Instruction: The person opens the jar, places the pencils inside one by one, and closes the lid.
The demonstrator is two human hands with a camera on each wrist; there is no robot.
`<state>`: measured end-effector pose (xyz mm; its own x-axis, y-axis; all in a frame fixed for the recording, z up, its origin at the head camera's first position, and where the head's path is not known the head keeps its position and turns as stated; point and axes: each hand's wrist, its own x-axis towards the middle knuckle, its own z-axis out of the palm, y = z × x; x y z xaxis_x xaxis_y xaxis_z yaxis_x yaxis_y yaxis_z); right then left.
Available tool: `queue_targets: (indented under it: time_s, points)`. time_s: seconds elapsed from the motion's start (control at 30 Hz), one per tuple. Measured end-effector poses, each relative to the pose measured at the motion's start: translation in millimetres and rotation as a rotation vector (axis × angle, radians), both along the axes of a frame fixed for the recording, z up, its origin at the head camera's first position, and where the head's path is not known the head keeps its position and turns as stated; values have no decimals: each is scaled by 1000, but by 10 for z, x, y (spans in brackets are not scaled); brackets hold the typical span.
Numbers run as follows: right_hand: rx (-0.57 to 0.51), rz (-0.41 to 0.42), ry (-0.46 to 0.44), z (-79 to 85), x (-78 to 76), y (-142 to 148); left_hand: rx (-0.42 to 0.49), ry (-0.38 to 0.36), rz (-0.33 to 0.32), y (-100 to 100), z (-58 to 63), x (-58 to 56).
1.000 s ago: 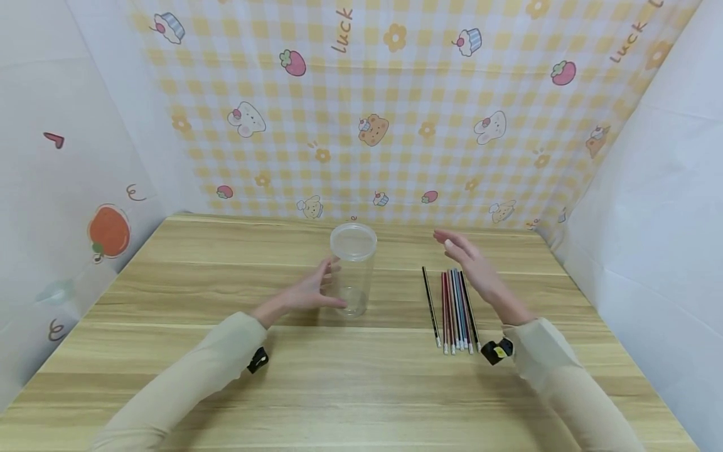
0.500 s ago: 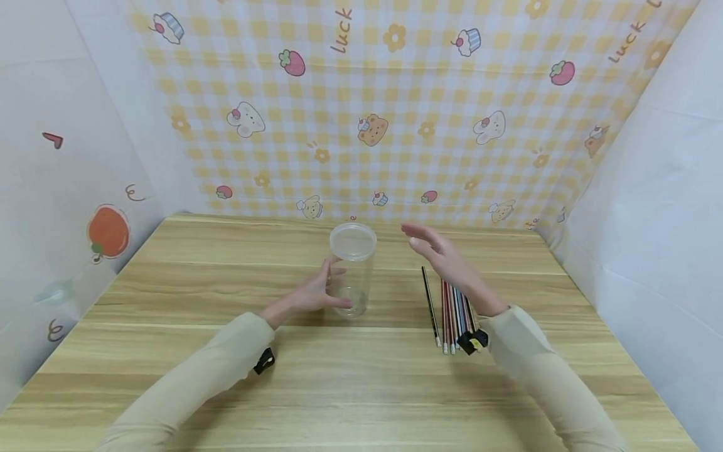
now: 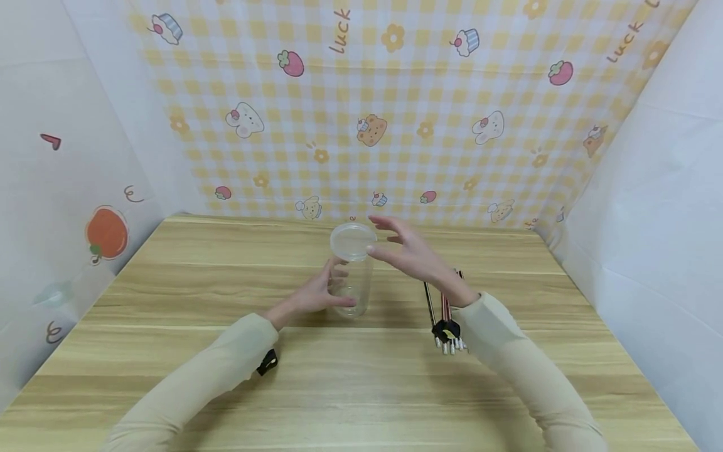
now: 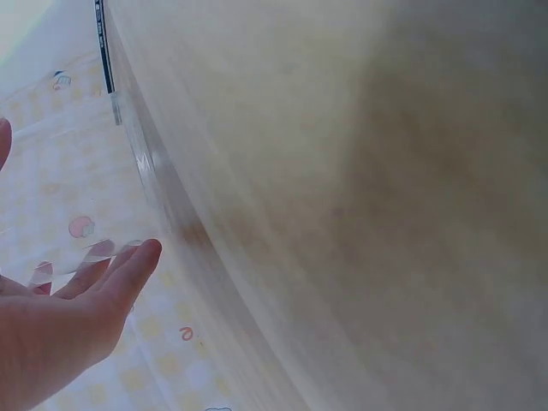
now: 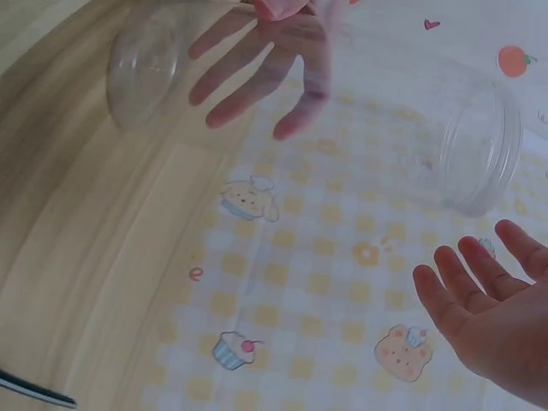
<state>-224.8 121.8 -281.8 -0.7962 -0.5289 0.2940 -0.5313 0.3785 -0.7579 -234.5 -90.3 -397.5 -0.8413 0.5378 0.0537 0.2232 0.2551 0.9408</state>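
Observation:
A clear plastic jar [image 3: 360, 276] with a translucent lid [image 3: 353, 241] stands upright on the table. My left hand [image 3: 309, 294] holds its lower part from the left, thumb in front and fingers behind. In the right wrist view those fingers show through the clear jar wall [image 5: 385, 120]. Beside the lid, on its right, my right hand [image 3: 411, 256] has its fingers spread and the thumb near the rim. The right wrist view shows a gap between its fingers [image 5: 458, 300] and the lid. Nothing is visible inside the jar.
Several pencils [image 3: 446, 307] lie side by side to the right, partly hidden under my right forearm. A black pencil [image 3: 429, 304] lies slightly apart from them. Behind the wooden table [image 3: 350, 389] hangs a yellow checked cloth [image 3: 339, 94]. White sheets flank both sides.
My right hand has moved left from above the pencils to beside the jar's lid, fingers opening wider. The left hand has edged further round the jar, which stays in place.

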Motion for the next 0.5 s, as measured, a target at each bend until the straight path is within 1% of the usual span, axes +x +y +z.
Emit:
queue_targets:
  time_s: [0.07, 0.1, 0.13, 0.3, 0.4, 0.5]
  points:
    - [42, 1, 35, -60, -71, -39, -14, 2, 7, 8, 5, 2]
    - [67, 2, 58, -98, -113, -58, -24, 4, 15, 8, -28, -17]
    - [95, 3, 80, -130, -142, -78, -34, 3, 21, 12, -24, -11]
    - [215, -32, 173, -142, -123, -229, -94, 1, 38, 12, -16, 6]
    - [255, -67, 218, -143, -103, -311, -112, 13, 40, 11, -24, 5]
    - [267, -91, 264, -145, -87, -378, -132, 11, 58, 17, -30, 3]
